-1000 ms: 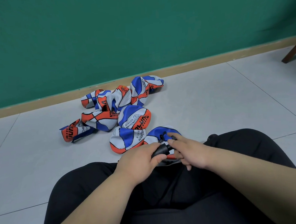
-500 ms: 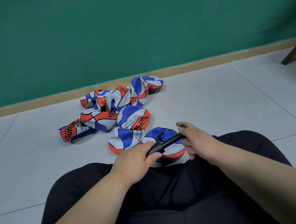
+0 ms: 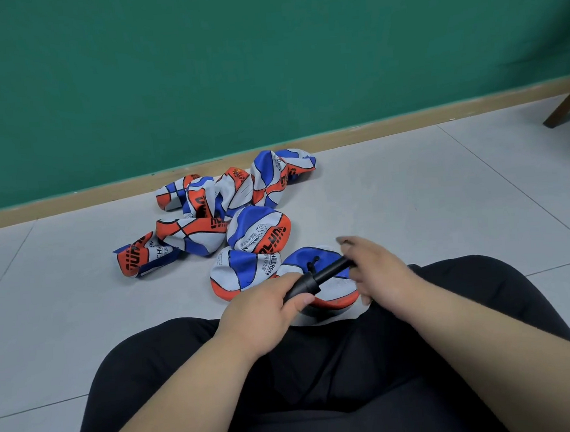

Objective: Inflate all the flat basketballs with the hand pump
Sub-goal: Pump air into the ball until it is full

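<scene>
A black hand pump (image 3: 318, 277) lies across a flat blue, white and orange basketball (image 3: 336, 288) at my lap. My left hand (image 3: 266, 305) grips the pump's thick barrel. My right hand (image 3: 375, 270) is closed around the pump's thin rod end, with the rod drawn out to the right. A short black hose (image 3: 313, 263) curls from the pump onto the ball's blue panel. Several more flat basketballs (image 3: 229, 216) lie crumpled in a heap on the floor just beyond.
I sit on a grey tiled floor (image 3: 427, 199) with black trousers (image 3: 322, 382) filling the foreground. A green wall with a tan skirting board (image 3: 372, 133) runs behind the heap. A brown furniture leg (image 3: 566, 105) stands at the far right.
My right hand has pulled the pump's handle out to the right, exposing the rod, while my left hand kept the barrel still over the ball.
</scene>
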